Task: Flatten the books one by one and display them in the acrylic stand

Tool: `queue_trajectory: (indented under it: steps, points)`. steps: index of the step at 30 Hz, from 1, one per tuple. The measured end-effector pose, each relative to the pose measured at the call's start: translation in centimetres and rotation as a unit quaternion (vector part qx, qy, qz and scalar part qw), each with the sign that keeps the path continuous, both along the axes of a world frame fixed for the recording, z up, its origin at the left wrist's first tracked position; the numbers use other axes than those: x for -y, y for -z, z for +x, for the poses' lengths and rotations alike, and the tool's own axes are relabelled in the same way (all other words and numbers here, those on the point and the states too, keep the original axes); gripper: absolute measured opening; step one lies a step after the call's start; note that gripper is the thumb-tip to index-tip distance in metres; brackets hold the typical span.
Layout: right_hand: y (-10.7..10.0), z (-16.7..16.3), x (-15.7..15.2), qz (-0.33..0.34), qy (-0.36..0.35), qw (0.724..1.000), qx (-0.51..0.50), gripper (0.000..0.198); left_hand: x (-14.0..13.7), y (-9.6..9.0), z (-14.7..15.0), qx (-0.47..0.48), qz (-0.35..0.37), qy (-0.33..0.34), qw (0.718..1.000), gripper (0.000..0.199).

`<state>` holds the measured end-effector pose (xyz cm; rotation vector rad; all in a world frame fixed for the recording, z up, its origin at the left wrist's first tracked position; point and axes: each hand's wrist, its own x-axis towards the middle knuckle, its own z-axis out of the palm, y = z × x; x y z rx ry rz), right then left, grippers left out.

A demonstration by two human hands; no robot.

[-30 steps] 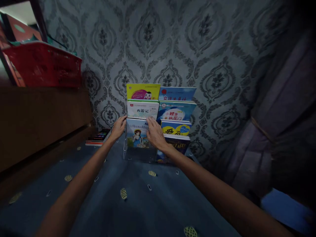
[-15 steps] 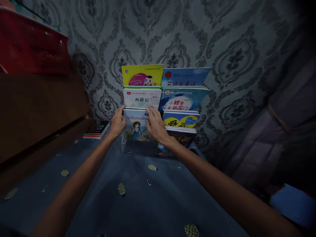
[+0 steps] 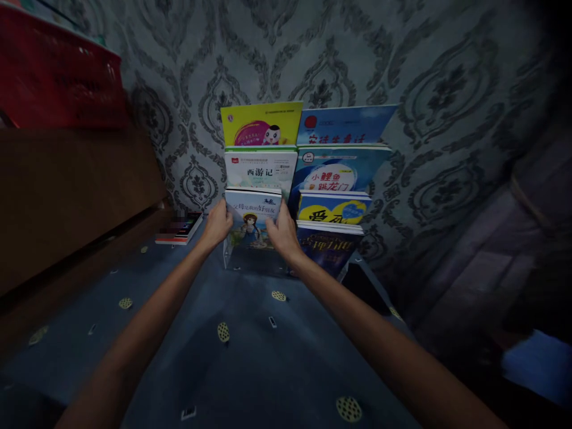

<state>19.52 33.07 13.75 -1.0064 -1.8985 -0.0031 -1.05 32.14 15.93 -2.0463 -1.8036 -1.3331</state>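
A light-blue picture book (image 3: 251, 221) with a girl in a yellow hat on its cover stands in the left column of a clear tiered book rack (image 3: 259, 262). My left hand (image 3: 218, 223) is closed on the book's left edge. Its right edge is gripped by my right hand (image 3: 284, 232), thumb on the front. Behind it rise a white book (image 3: 261, 170) and a yellow book (image 3: 263, 124). The right column holds a blue book (image 3: 348, 125), a teal book (image 3: 342, 170), a yellow-and-blue book (image 3: 335, 208) and a dark purple book (image 3: 330, 247).
Books (image 3: 179, 228) lie stacked to the left of the rack. A red basket (image 3: 62, 74) sits on a brown wooden cabinet (image 3: 75, 196) at the left. Patterned wallpaper (image 3: 196, 119) is close behind the rack. A dark flat object (image 3: 366, 289) lies at the rack's right.
My right hand has shifted from the book's top and front to its right edge. Both hands now grip the light-blue book's sides. The view has moved slightly.
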Motion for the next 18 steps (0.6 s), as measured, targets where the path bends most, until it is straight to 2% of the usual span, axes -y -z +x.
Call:
queue_trajectory:
  steps: [4,13,18]
  points:
    - [-0.4,0.0,0.1,-0.055,0.008,0.997,-0.051,0.08,-0.4,0.3,0.3,0.008,-0.004,-0.018,1.0,0.018]
    - [-0.3,0.3,-0.2,-0.041,-0.013,0.997,-0.063,0.081,-1.0,0.7,0.3,0.022,-0.002,-0.006,1.0,0.024]
    - [0.3,0.0,0.6,-0.058,-0.017,0.995,-0.081,0.081,0.5,2.2,-0.4,0.01,0.01,0.033,0.999,0.029]
